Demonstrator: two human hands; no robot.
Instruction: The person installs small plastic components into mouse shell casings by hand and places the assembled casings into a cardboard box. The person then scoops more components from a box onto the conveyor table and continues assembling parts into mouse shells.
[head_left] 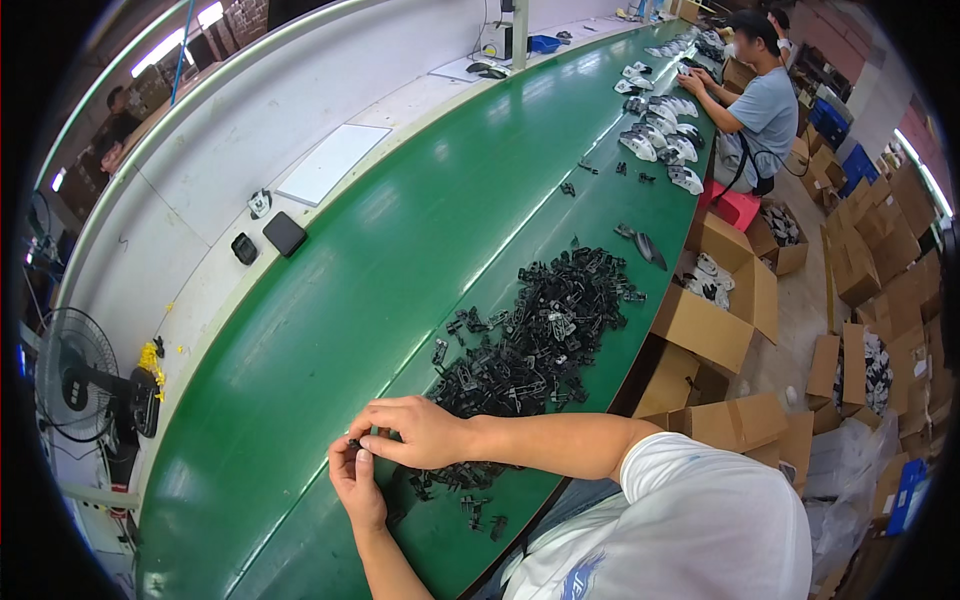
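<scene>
Both my hands meet over the green work surface, left of a large heap of small black plastic parts. My left hand has its thumb and fingers closed on a small black plastic part. From the right, my right hand pinches the same part, its fingertips touching those of the left. Most of the part is hidden by the fingers. Some loose black parts lie beside my forearms, near the table's edge.
Farther along sits a co-worker beside rows of white-and-black shells. Open cardboard boxes stand along the table's right side. A fan, a black box and a white board are on the left ledge.
</scene>
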